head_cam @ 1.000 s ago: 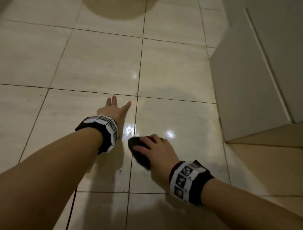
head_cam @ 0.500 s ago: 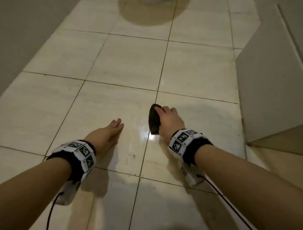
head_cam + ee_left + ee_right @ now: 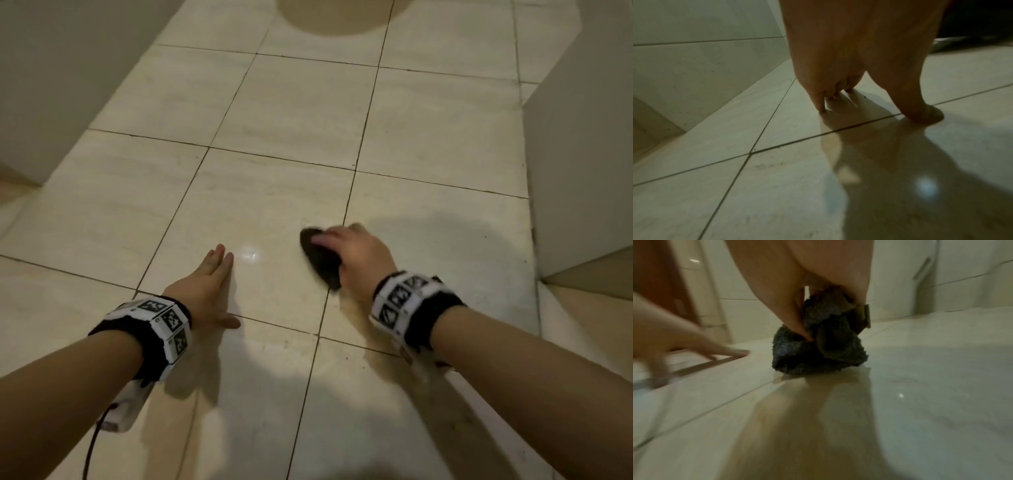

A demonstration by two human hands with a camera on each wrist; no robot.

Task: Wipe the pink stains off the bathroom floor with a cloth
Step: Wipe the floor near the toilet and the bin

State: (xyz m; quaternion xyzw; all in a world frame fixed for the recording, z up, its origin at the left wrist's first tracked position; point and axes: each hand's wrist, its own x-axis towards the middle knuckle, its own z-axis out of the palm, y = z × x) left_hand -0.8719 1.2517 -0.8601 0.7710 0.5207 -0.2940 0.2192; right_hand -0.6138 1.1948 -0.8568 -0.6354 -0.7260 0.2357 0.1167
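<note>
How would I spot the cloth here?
Look at the pale tiled floor, then at the two hands on it. The cloth is the dark crumpled wad gripped under the right hand; the left hand lies flat and bare.

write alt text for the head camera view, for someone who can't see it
Seen from above, the right hand presses a bunched dark cloth onto the glossy beige tiled floor, while the left hand rests flat on the tiles beside it. Both wrists wear black bands with printed markers.
</note>
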